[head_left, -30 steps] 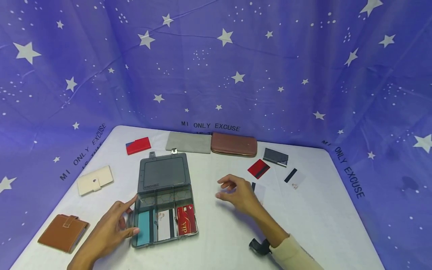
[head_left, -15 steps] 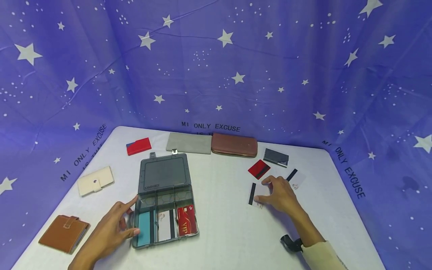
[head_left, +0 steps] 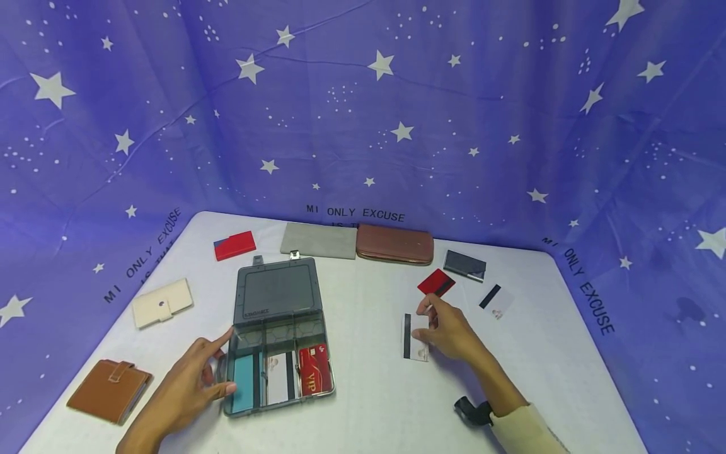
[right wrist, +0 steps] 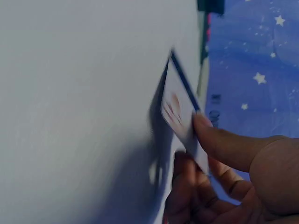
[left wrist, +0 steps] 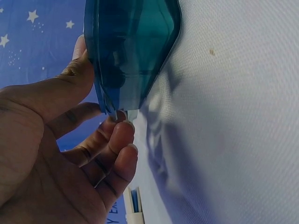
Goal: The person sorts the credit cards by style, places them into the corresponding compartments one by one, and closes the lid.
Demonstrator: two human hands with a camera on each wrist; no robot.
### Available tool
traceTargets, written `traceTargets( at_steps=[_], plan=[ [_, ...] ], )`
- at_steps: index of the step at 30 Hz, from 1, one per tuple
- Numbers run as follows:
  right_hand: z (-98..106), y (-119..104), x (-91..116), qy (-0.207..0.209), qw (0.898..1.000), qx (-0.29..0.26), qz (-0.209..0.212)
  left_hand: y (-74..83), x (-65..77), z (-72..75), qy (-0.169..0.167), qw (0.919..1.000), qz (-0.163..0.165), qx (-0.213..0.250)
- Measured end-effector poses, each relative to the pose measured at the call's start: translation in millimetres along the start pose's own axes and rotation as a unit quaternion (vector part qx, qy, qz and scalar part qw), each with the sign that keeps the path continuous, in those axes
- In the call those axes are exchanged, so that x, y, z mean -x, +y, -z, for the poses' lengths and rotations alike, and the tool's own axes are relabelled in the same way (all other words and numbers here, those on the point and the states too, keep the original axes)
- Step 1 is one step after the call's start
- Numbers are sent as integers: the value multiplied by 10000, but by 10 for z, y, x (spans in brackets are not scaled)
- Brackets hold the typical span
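Observation:
A translucent grey plastic storage box [head_left: 295,400] lies with its lid [head_left: 278,289] folded back at the left of the table. In its front compartments are a teal card [head_left: 244,382], a white card [head_left: 276,379] and a red VIP card [head_left: 314,371]. My left hand [head_left: 190,384] holds the box's left side, thumb on the rim and index finger at the hinge corner. In the left wrist view, the other fingers curl near the box's side. My right hand [head_left: 450,328] pinches a white card with a dark stripe [right wrist: 177,102] by its edge, tilted close over the tablecloth.
Beyond the right hand lie a red card [head_left: 435,281], a dark card case [head_left: 464,265] and another striped white card [head_left: 496,302]. Grey [head_left: 317,241] and brown wallets [head_left: 394,244] lie at the back. On the left are a red case [head_left: 235,246], cream wallet [head_left: 163,304] and tan wallet [head_left: 108,389].
My right hand reached right to the striped white card, took hold of it and has brought it a little left and nearer. The left hand stays at the box.

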State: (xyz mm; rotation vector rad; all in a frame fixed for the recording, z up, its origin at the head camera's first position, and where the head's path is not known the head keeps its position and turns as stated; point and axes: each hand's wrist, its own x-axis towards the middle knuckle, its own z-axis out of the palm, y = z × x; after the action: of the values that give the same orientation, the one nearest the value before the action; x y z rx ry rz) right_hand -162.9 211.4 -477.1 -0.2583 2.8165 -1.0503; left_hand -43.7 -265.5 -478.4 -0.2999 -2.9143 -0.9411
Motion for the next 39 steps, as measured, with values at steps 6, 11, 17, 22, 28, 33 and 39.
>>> traceTargets(
  at_steps=[6, 11, 17, 22, 28, 33, 39],
  plan=[
    [-162, -337, -21, -321, 9918, -1203, 275, -7, 11, -2, 25, 10000, -49, -29],
    [-384, -689, -23, -926, 9668, -2315, 558, -8, 15, 5, 36, 10000, -55, -19],
    [-693, -1127, -35, -1514, 9405, -2933, 811, -8, 12, 10, 0, 10000, -42, -1],
    [-948, -1411, -65, -1652, 9319, -3104, 894, 0, 2, 14, 9, 10000, -37, 30],
    [-1228, -1628, -84, -1641, 9474, -2463, 1216, 14, -5, 19, 0, 10000, 49, 35],
    [-1344, -1681, -82, -1095, 9704, -1242, 1757, 12, -5, 22, -127, 9998, 147, -45],
    [-1251, -1541, -144, -619, 9726, -1058, 1977, 31, -21, 29, -104, 9998, 170, -20]
  ],
)
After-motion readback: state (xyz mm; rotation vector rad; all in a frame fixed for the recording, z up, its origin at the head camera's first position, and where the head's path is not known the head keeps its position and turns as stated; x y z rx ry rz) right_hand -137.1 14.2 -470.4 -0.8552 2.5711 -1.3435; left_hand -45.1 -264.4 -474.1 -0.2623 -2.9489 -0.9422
